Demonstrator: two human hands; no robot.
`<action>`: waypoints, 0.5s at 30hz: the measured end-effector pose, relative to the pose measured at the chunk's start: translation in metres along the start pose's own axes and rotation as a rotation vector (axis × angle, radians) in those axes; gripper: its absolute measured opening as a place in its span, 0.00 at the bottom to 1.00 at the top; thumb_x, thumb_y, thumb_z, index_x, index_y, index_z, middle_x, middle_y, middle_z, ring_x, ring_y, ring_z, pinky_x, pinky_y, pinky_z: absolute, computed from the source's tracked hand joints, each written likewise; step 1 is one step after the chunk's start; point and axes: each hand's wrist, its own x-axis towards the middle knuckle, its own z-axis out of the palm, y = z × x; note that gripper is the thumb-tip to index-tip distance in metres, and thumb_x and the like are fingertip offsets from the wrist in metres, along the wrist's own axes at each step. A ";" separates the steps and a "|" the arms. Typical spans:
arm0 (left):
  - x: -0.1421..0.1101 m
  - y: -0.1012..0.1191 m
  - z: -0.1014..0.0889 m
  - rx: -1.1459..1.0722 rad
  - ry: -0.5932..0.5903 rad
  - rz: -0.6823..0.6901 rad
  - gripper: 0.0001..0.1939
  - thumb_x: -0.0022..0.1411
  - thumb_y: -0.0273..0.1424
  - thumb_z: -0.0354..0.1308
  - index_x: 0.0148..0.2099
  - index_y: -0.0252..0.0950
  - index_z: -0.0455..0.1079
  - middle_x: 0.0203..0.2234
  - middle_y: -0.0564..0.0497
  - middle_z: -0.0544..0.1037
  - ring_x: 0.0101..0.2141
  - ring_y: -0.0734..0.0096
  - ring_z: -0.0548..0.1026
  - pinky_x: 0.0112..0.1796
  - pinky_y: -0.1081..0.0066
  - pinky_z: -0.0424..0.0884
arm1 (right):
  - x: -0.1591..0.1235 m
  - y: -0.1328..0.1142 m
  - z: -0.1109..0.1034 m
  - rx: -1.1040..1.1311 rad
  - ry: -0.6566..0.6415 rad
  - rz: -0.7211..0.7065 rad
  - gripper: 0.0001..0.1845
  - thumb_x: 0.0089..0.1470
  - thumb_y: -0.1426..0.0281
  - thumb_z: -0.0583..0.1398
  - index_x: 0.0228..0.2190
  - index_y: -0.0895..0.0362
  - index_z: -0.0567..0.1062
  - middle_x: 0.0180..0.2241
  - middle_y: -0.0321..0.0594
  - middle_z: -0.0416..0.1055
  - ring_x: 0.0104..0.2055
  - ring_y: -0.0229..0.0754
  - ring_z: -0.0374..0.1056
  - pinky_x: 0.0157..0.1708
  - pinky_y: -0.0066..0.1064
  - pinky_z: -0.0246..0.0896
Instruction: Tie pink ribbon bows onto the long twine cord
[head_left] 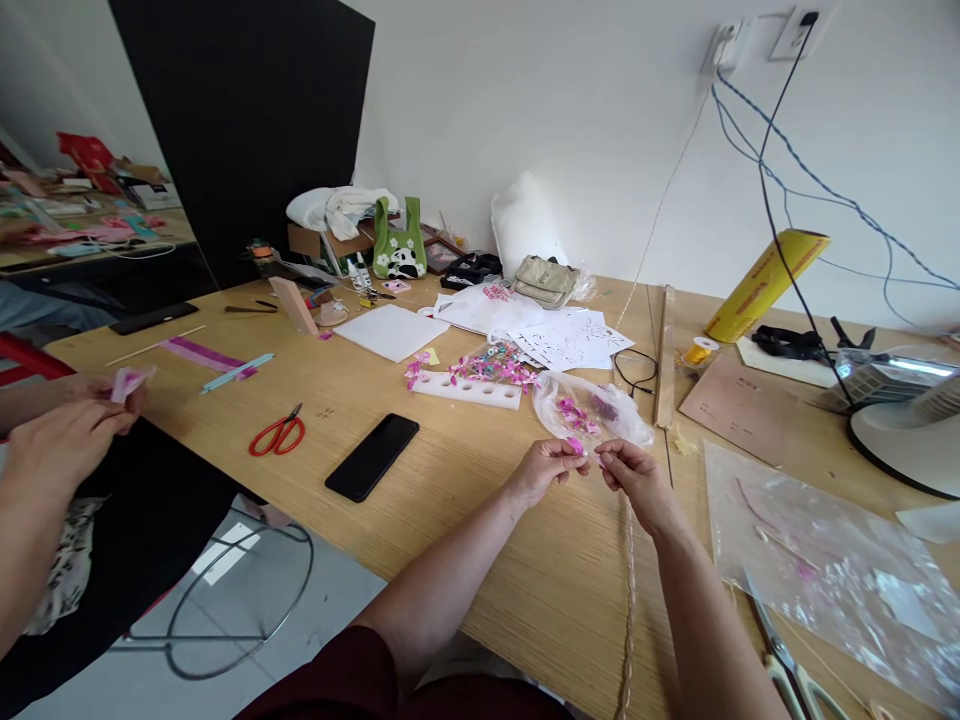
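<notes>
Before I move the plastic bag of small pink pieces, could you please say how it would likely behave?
The plastic bag will probably flop and crumple, as its thin film is wrinkled. It should be light: mainly small pink pieces show with it. Those may shift, since they look loosely heaped.

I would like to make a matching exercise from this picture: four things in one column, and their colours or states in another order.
1. Wearer's left hand
2. Phone
3. Panda bag
4. White block

A. Green
B. Having a row of round holes
C. Pinching a pink piece
D. Black, lying flat

Pairs: 1-C, 2-D, 3-A, 4-B
</notes>
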 end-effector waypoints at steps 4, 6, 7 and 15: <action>0.002 -0.001 -0.002 -0.041 0.038 0.009 0.13 0.46 0.35 0.63 0.29 0.29 0.70 0.22 0.48 0.74 0.24 0.78 0.69 0.20 0.78 0.50 | -0.001 -0.002 0.001 -0.102 -0.032 -0.081 0.16 0.43 0.64 0.62 0.36 0.55 0.68 0.25 0.32 0.63 0.24 0.33 0.57 0.22 0.25 0.53; 0.002 0.000 -0.002 -0.038 0.038 -0.003 0.14 0.45 0.36 0.64 0.29 0.29 0.69 0.22 0.48 0.74 0.23 0.78 0.69 0.19 0.77 0.48 | -0.001 -0.003 0.003 -0.273 0.004 -0.159 0.15 0.43 0.66 0.62 0.36 0.54 0.68 0.24 0.32 0.63 0.24 0.34 0.58 0.22 0.25 0.53; 0.001 0.001 -0.002 -0.034 0.035 -0.009 0.14 0.45 0.36 0.64 0.29 0.29 0.69 0.22 0.48 0.73 0.23 0.78 0.69 0.19 0.77 0.48 | -0.001 -0.003 0.003 -0.385 0.034 -0.202 0.12 0.44 0.67 0.60 0.35 0.55 0.68 0.23 0.32 0.63 0.23 0.34 0.58 0.22 0.26 0.54; -0.002 0.003 0.002 0.039 -0.005 -0.024 0.14 0.44 0.36 0.64 0.25 0.29 0.69 0.20 0.50 0.72 0.20 0.79 0.66 0.22 0.76 0.55 | 0.002 -0.031 -0.009 -0.991 -0.049 -0.533 0.11 0.53 0.69 0.53 0.26 0.55 0.75 0.27 0.41 0.70 0.28 0.39 0.66 0.28 0.29 0.59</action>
